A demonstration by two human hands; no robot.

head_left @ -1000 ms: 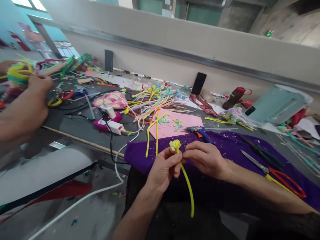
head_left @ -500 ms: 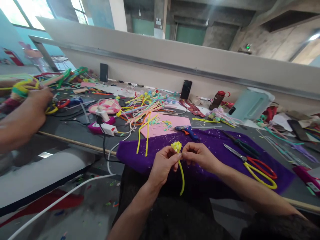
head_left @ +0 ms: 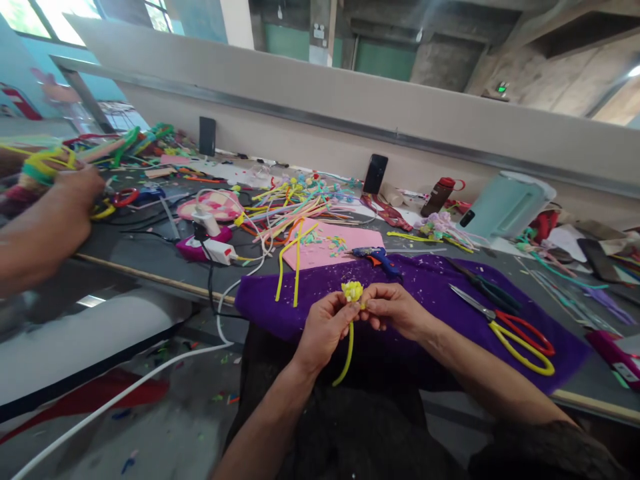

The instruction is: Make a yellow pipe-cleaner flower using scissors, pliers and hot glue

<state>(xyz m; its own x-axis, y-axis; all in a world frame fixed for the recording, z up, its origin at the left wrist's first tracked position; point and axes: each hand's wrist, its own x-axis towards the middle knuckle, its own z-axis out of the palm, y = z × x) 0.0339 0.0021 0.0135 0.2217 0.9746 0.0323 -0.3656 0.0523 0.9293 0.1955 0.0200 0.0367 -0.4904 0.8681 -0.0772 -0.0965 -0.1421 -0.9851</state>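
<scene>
Pinching yellow flower [head_left: 353,291] just under its head, left hand [head_left: 323,333] closed thumb to fingers; right hand [head_left: 395,310] fingertips bunched alongside, can't tell if gripping.

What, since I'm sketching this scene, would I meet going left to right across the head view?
Co-worker's hand, purple-and-white power strip, left hand, yellow blossom-like piece, right hand, large scissors, magenta item cut off at the right edge.
</scene>
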